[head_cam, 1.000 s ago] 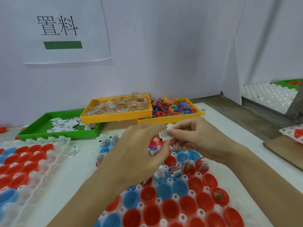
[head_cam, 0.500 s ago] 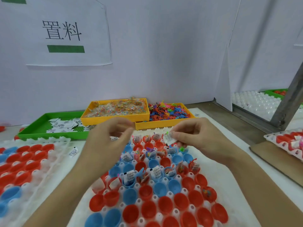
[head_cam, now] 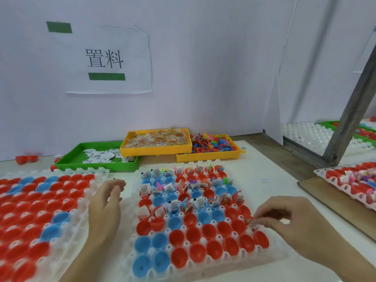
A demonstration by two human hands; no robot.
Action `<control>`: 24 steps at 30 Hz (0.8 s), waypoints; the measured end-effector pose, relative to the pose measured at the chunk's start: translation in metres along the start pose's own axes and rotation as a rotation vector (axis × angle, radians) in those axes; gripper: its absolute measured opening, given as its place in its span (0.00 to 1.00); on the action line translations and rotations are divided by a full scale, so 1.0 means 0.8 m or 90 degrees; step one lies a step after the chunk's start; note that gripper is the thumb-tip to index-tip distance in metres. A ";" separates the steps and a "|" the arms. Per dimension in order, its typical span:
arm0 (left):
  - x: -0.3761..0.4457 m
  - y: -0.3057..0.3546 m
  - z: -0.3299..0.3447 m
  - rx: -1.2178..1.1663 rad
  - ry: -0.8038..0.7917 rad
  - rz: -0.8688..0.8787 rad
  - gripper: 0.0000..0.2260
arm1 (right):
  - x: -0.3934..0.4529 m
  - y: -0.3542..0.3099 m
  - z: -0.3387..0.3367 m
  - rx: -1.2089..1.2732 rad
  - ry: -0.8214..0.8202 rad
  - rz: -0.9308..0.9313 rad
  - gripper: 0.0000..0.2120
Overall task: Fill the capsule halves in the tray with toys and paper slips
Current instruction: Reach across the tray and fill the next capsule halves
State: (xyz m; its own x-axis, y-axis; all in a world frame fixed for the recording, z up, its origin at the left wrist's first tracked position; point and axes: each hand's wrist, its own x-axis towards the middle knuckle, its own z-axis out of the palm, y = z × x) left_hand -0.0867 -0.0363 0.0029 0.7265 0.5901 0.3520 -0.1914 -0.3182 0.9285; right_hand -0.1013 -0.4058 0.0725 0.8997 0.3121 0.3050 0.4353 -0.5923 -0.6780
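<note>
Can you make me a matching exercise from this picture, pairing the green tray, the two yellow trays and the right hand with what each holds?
Things:
1. green tray
2. left yellow tray
3. right yellow tray
4. right hand

Holds:
A. loose bright plastic toy figures
B. a small clear packet pinched at the capsule tray's right edge
C. white paper slips
D. clear packets with colourful contents

Pairs: 1-C, 2-D, 3-A, 4-B

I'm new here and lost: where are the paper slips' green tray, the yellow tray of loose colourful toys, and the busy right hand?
green tray [head_cam: 67, 162], head view, front left rim.
yellow tray [head_cam: 207, 156], head view, front wall.
right hand [head_cam: 284, 222], head view, back of hand.
</note>
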 end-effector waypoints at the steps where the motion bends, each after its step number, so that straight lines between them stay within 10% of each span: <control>1: 0.000 -0.002 -0.001 -0.010 0.007 -0.002 0.14 | -0.001 -0.002 0.003 -0.019 0.023 -0.016 0.13; 24: -0.001 0.000 0.000 0.041 0.038 -0.067 0.14 | 0.013 0.011 0.018 -0.240 -0.115 -0.004 0.06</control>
State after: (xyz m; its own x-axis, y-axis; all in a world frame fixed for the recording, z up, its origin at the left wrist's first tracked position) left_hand -0.0869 -0.0365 0.0025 0.6992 0.6655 0.2615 -0.0720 -0.2983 0.9518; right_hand -0.0884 -0.3970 0.0601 0.8917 0.4221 0.1634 0.4519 -0.8101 -0.3735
